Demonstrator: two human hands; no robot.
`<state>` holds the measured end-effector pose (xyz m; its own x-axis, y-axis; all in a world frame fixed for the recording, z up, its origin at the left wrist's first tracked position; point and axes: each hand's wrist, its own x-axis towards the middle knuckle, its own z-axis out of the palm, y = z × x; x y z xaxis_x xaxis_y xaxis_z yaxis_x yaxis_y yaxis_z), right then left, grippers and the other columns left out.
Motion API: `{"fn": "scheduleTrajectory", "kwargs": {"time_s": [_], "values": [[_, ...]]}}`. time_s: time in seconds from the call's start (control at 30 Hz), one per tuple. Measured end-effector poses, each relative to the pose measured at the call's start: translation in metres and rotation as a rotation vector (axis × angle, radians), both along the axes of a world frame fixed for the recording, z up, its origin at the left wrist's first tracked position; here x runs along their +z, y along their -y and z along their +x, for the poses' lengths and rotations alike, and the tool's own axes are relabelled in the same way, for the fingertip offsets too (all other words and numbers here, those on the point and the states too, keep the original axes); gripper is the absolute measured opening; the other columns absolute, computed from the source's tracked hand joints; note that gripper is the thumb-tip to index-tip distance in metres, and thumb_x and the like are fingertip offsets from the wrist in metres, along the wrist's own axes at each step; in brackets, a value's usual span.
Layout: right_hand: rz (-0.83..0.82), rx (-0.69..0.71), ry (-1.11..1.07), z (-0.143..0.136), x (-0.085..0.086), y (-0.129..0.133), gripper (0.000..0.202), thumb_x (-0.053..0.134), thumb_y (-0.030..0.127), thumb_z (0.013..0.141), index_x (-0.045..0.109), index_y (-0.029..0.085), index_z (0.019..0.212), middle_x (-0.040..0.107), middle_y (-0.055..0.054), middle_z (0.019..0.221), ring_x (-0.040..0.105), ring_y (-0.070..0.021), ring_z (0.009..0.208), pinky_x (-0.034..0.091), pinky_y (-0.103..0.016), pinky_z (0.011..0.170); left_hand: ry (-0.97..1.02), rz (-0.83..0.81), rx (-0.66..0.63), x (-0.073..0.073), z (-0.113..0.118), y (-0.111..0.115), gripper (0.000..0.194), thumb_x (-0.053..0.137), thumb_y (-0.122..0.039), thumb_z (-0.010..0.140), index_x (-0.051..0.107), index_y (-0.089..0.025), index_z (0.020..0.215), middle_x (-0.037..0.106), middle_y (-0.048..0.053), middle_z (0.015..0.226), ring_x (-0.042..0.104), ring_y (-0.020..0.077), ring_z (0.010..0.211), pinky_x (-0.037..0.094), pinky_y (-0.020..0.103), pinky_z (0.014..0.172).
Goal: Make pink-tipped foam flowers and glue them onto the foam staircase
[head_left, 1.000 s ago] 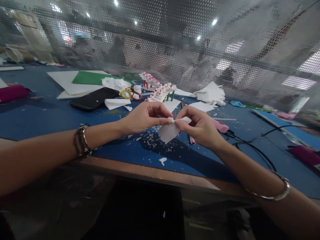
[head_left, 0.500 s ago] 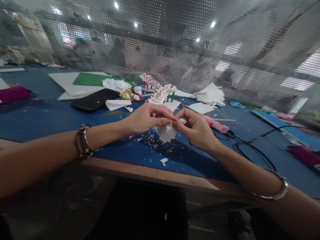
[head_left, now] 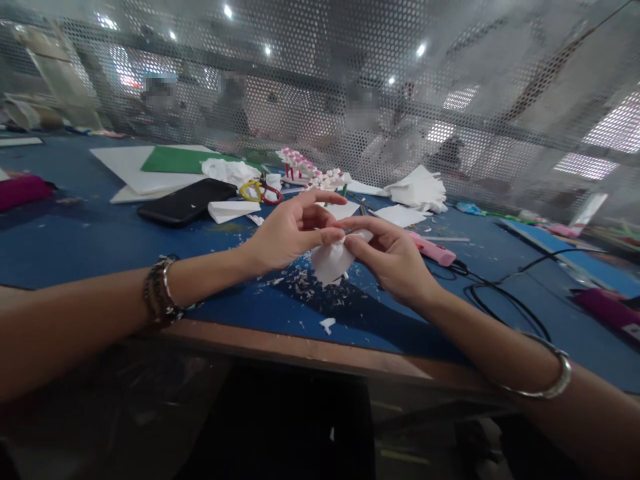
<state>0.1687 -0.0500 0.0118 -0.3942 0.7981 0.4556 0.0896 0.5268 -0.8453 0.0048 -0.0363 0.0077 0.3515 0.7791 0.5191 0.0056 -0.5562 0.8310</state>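
Between my two hands is a small piece of white paper [head_left: 329, 264], gathered at its top and fanning out below with a jagged lower edge. My left hand [head_left: 295, 230] pinches the gathered top between thumb and a finger, while its index finger stretches out above. From the other side, my right hand [head_left: 390, 257] grips the same paper with thumb and fingertips. Small white scraps [head_left: 303, 283] lie scattered on the blue tabletop [head_left: 225, 293] beneath, and a larger scrap [head_left: 327, 325] sits near the front edge.
Behind my hands stand small white-and-pink pieces on red and green sticks [head_left: 325, 179]. Left of them are yellow-and-red-handled scissors [head_left: 260, 192], a black phone [head_left: 187, 201] and green sheet [head_left: 175, 160]. A paper stack [head_left: 417, 189], pink corded tool [head_left: 435, 250] and black cable [head_left: 505, 293] lie right.
My left index finger has lifted and straightened away from the paper. The fanned white paper shows more between my hands, and the whole view has shifted slightly.
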Motion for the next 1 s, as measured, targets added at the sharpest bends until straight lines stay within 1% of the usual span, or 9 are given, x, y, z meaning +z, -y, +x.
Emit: {"fn": "scheduleTrajectory", "kwargs": {"time_s": [0.13, 0.23, 0.4, 0.5, 0.6, 0.7, 0.77, 0.87, 1.0], "values": [[0.018, -0.102, 0.046, 0.001, -0.001, 0.0, 0.011, 0.056, 0.023, 0.073, 0.06, 0.016, 0.081, 0.051, 0.004, 0.059, 0.035, -0.0036, 0.044, 0.024, -0.019, 0.039, -0.04, 0.077, 0.058, 0.0, -0.001, 0.0, 0.033, 0.064, -0.026, 0.069, 0.056, -0.015, 0.1, 0.06, -0.001, 0.07, 0.056, 0.0083, 0.062, 0.047, 0.017, 0.057], [0.029, -0.149, 0.063, 0.002, 0.002, 0.002, 0.011, 0.056, 0.023, 0.072, 0.06, 0.016, 0.08, 0.048, 0.005, 0.055, 0.033, -0.0031, 0.042, 0.021, -0.019, 0.037, -0.052, 0.126, 0.08, 0.0, -0.001, 0.001, 0.026, 0.062, -0.027, 0.07, 0.06, -0.014, 0.092, 0.064, 0.002, 0.076, 0.058, 0.0092, 0.065, 0.048, 0.017, 0.058], [0.036, -0.186, 0.102, 0.0, 0.008, 0.008, 0.007, 0.054, 0.019, 0.073, 0.058, 0.016, 0.079, 0.042, 0.008, 0.045, 0.025, -0.0022, 0.034, 0.016, -0.019, 0.032, -0.082, 0.169, -0.005, -0.001, -0.001, 0.002, 0.027, 0.063, -0.025, 0.07, 0.059, -0.014, 0.094, 0.063, 0.005, 0.086, 0.059, 0.0108, 0.076, 0.05, 0.018, 0.066], [0.068, -0.181, 0.114, -0.001, 0.009, 0.01, 0.005, 0.054, 0.016, 0.072, 0.057, 0.017, 0.076, 0.043, 0.008, 0.045, 0.023, -0.0018, 0.033, 0.015, -0.019, 0.031, -0.134, 0.194, -0.001, 0.0, -0.001, 0.002, 0.024, 0.065, -0.023, 0.068, 0.06, -0.012, 0.088, 0.062, 0.005, 0.084, 0.059, 0.0105, 0.073, 0.05, 0.017, 0.062], [0.12, -0.172, 0.129, -0.001, 0.008, 0.011, 0.006, 0.053, 0.014, 0.072, 0.057, 0.016, 0.075, 0.046, 0.008, 0.048, 0.026, -0.002, 0.035, 0.019, -0.018, 0.033, -0.172, 0.191, 0.004, 0.002, -0.003, 0.002, 0.015, 0.063, -0.023, 0.07, 0.062, -0.012, 0.08, 0.062, 0.003, 0.076, 0.058, 0.0095, 0.068, 0.048, 0.015, 0.057], [0.185, -0.144, 0.146, 0.001, 0.006, 0.01, 0.007, 0.053, 0.015, 0.072, 0.058, 0.016, 0.077, 0.056, 0.003, 0.063, 0.04, -0.0042, 0.046, 0.029, -0.019, 0.04, -0.21, 0.216, -0.011, 0.004, -0.005, 0.001, 0.011, 0.062, -0.023, 0.07, 0.063, -0.014, 0.076, 0.064, 0.002, 0.074, 0.058, 0.0099, 0.071, 0.048, 0.017, 0.062], [0.209, -0.122, 0.162, 0.002, 0.005, 0.009, 0.008, 0.052, 0.016, 0.072, 0.058, 0.017, 0.078, 0.058, 0.001, 0.071, 0.046, -0.0066, 0.055, 0.033, -0.02, 0.045, -0.24, 0.24, -0.013, 0.006, -0.007, 0.001, 0.01, 0.062, -0.023, 0.07, 0.063, -0.014, 0.075, 0.064, 0.002, 0.074, 0.058, 0.0103, 0.071, 0.048, 0.017, 0.063], [0.212, -0.126, 0.158, 0.003, 0.005, 0.008, 0.007, 0.053, 0.016, 0.072, 0.055, 0.017, 0.079, 0.056, 0.001, 0.074, 0.046, -0.0071, 0.057, 0.034, -0.021, 0.047, -0.275, 0.282, 0.02, 0.006, -0.009, 0.001, 0.012, 0.063, -0.025, 0.07, 0.061, -0.015, 0.076, 0.063, 0.002, 0.074, 0.058, 0.0101, 0.07, 0.047, 0.015, 0.058], [0.194, -0.124, 0.143, 0.003, 0.007, 0.009, 0.003, 0.054, 0.016, 0.072, 0.053, 0.017, 0.074, 0.054, 0.002, 0.069, 0.043, -0.0056, 0.053, 0.033, -0.02, 0.046, -0.297, 0.311, 0.037, 0.007, -0.009, 0.003, 0.012, 0.061, -0.026, 0.071, 0.061, -0.016, 0.076, 0.063, 0.002, 0.075, 0.058, 0.0097, 0.07, 0.047, 0.014, 0.056]]}}
